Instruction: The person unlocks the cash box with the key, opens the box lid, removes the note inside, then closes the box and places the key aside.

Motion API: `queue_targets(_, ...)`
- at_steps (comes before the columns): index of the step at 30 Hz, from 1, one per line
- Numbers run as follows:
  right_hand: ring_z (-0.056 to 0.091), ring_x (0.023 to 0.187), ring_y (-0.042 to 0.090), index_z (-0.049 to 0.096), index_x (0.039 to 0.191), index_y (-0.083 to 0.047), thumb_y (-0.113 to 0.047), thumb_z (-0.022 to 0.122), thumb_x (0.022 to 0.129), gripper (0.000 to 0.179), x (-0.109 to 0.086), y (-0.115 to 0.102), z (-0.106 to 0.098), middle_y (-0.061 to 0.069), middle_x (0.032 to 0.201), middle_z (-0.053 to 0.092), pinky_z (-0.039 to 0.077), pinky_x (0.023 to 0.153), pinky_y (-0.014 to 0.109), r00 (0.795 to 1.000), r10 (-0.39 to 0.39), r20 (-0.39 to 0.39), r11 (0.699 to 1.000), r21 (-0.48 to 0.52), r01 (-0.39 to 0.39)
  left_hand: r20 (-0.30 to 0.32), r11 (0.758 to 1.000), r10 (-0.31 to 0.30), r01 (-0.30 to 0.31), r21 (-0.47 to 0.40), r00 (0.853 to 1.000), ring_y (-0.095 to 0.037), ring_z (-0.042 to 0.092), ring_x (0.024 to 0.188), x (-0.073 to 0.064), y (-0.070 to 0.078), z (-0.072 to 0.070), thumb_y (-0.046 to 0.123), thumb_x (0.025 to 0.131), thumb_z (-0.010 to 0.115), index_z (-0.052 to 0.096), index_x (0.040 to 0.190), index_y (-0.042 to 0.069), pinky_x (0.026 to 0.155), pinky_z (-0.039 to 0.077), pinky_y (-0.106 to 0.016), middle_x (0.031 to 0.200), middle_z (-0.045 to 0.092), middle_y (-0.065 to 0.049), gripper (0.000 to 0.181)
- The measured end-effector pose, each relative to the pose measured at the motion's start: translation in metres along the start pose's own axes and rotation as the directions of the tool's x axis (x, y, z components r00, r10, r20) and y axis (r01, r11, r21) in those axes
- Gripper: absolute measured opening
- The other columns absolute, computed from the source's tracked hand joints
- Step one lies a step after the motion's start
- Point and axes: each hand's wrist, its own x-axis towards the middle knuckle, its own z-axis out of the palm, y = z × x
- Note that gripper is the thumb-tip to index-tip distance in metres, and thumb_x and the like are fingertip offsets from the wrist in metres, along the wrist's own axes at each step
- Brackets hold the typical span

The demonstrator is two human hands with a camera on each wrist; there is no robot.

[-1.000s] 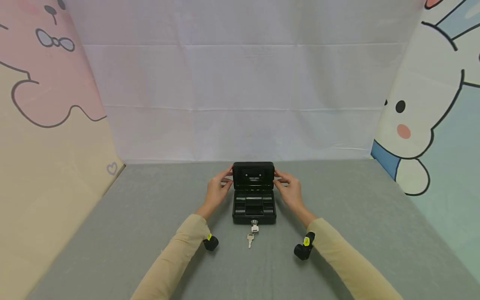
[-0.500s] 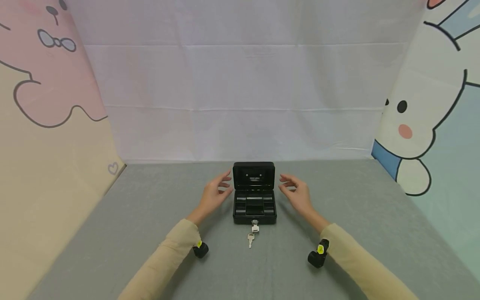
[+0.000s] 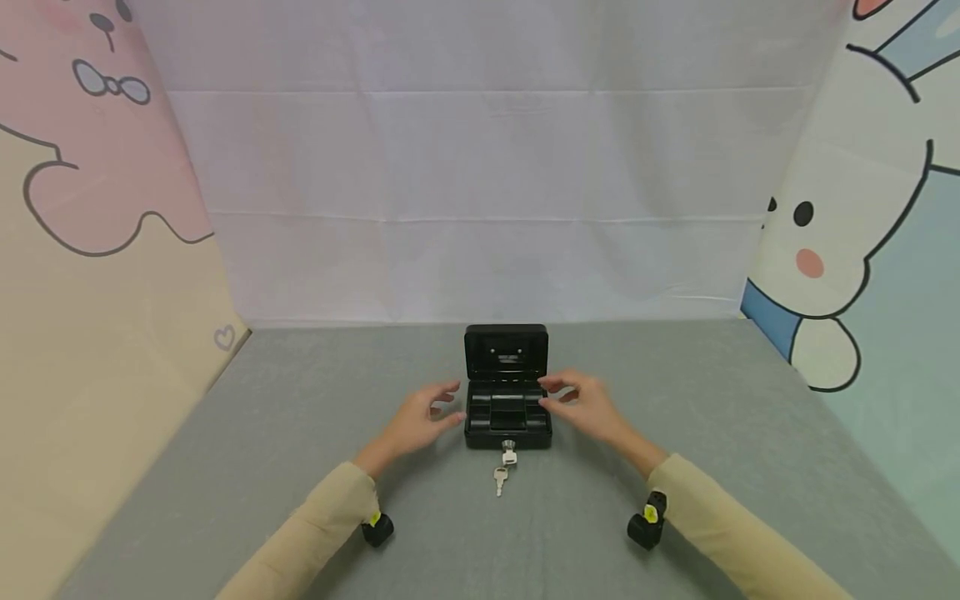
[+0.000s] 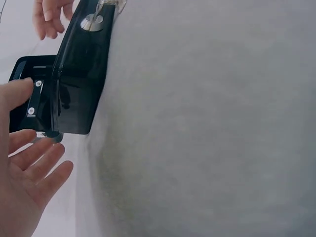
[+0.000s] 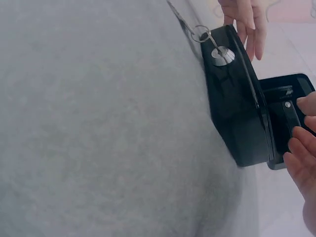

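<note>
A black cash box [image 3: 483, 439] stands on the grey table with its lid [image 3: 506, 340] raised at the back. Inside lies a black compartment tray [image 3: 508, 413]. A key sits in the round lock [image 5: 222, 56] on the front, and a second key [image 3: 500, 478] hangs from its ring. My left hand [image 3: 414, 423] is beside the box's left side, thumb and fingers spread apart. On the other side, my right hand [image 3: 588, 408] reaches to the box's right edge with thumb and fingers parted. Neither hand visibly holds anything; whether the right fingertips touch the box I cannot tell.
The grey cloth-covered table [image 3: 300, 400] surrounds the box. A white sheet [image 3: 480, 167] hangs behind it. Cartoon-printed panels, one pink and cream [image 3: 105, 333], one white and blue [image 3: 907, 333], stand at the sides.
Both hands have let go of the raised lid's sides, parted outward, then come down and nearer to me along the box's lower part. The box and its lid have stayed in place.
</note>
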Motion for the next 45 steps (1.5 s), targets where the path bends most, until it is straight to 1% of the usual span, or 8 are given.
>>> queue_targets(6,0.058,0.083,0.019,0.066,0.102,-0.003,-0.013,0.068,0.080,0.024,0.003,-0.006,0.004,0.006,0.095,0.065,0.051,0.066,0.031,0.989,-0.083,0.119,0.989,-0.109,0.096,0.059,0.999,-0.024,0.025,-0.029,0.998,-0.027,0.053,0.111,-0.010,0.001,0.004,0.030,0.079,0.070,0.048,0.129,-0.001,0.087,0.048,-0.040,0.127,0.052,-0.014,0.063)
queue_targets(9,0.058,0.082,0.017,0.067,0.100,-0.005,-0.015,0.068,0.081,0.022,0.006,-0.011,0.007,0.004,0.094,0.064,0.050,0.066,0.033,0.981,-0.110,0.161,0.980,-0.146,0.134,0.071,0.998,-0.041,0.045,-0.049,0.997,-0.027,0.052,0.112,-0.013,0.001,0.005,0.031,0.075,0.074,0.048,0.129,-0.001,0.089,0.046,-0.041,0.127,0.052,-0.013,0.067)
queue_targets(13,0.058,0.080,0.015,0.069,0.096,-0.007,-0.017,0.068,0.081,0.019,0.011,-0.017,0.012,0.001,0.092,0.062,0.049,0.064,0.028,0.969,-0.139,0.202,0.965,-0.192,0.179,0.096,0.995,-0.057,0.064,-0.072,0.994,-0.027,0.053,0.111,-0.015,0.003,0.008,0.030,0.073,0.076,0.048,0.127,-0.003,0.090,0.046,-0.043,0.126,0.052,-0.015,0.069)
queue_targets(17,0.058,0.079,0.014,0.070,0.092,-0.007,-0.015,0.069,0.079,0.016,0.016,-0.019,0.020,0.000,0.090,0.063,0.048,0.065,0.027,0.964,-0.161,0.212,0.956,-0.209,0.205,0.110,0.995,-0.055,0.063,-0.076,0.992,-0.029,0.053,0.110,-0.015,0.005,0.010,0.026,0.074,0.075,0.050,0.125,-0.003,0.088,0.047,-0.043,0.125,0.054,-0.016,0.064)
queue_targets(23,0.059,0.081,0.014,0.071,0.088,-0.007,-0.012,0.069,0.077,0.012,0.020,-0.015,0.028,0.000,0.088,0.063,0.050,0.068,0.028,0.965,-0.154,0.212,0.955,-0.218,0.200,0.115,0.996,-0.068,0.075,-0.053,0.991,-0.029,0.053,0.110,-0.013,0.007,0.013,0.022,0.077,0.073,0.050,0.125,-0.004,0.086,0.048,-0.043,0.125,0.053,-0.018,0.060)
queue_targets(31,0.058,0.083,0.017,0.072,0.087,-0.007,-0.010,0.068,0.078,0.010,0.021,-0.014,0.031,0.001,0.087,0.064,0.050,0.072,0.033,0.958,-0.160,0.236,0.944,-0.246,0.219,0.110,0.995,-0.076,0.082,-0.053,0.991,-0.029,0.054,0.110,-0.013,0.007,0.014,0.018,0.078,0.072,0.050,0.125,-0.005,0.086,0.048,-0.043,0.124,0.053,-0.019,0.057)
queue_targets(38,0.055,0.083,0.015,0.072,0.086,-0.010,-0.010,0.067,0.080,0.008,0.022,-0.011,0.035,-0.001,0.087,0.064,0.049,0.072,0.032,0.955,-0.150,0.255,0.931,-0.290,0.223,0.111,0.996,-0.069,0.075,-0.053,0.991,-0.029,0.054,0.109,-0.013,0.007,0.013,0.017,0.078,0.071,0.050,0.125,-0.005,0.086,0.048,-0.042,0.124,0.053,-0.018,0.056)
queue_targets(45,0.054,0.082,0.016,0.071,0.086,-0.008,-0.008,0.066,0.081,0.007,0.023,-0.011,0.035,0.000,0.087,0.063,0.048,0.070,0.032,0.948,-0.155,0.277,0.928,-0.288,0.236,0.104,0.996,-0.078,0.082,-0.037,0.992,-0.028,0.054,0.109,-0.013,0.008,0.014,0.017,0.078,0.071,0.050,0.125,-0.004,0.085,0.048,-0.042,0.124,0.054,-0.018,0.055)
